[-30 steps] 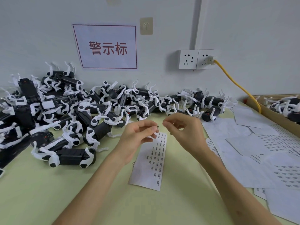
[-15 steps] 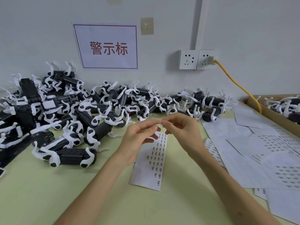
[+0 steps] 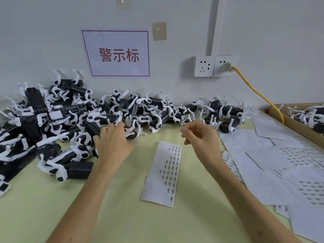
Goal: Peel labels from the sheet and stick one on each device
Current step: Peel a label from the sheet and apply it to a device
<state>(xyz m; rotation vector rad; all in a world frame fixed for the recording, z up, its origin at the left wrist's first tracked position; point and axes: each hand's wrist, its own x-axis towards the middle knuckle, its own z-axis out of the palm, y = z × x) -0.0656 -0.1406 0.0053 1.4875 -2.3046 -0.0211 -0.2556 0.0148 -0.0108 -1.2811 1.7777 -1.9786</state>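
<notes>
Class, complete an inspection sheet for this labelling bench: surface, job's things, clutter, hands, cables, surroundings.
Surface: pale green table.
Job's things: label sheet lying flat between the forearms; pile of black-and-white devices along the wall.
Clutter: loose paper sheets at right; cardboard box holding more devices.
Hands: left hand spread over the pile; right hand raised, fingertips pinched, contents too small to tell.
Cables: yellow cable plugged into wall socket, running toward the box.
Surroundings: white wall, red-lettered sign, adhesive hook.

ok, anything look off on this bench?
Nothing damaged or spilled. The devices are heaped in a tangled pile against the wall, and loose sheets overlap untidily at the right. The label sheet lies slightly skewed.
</notes>
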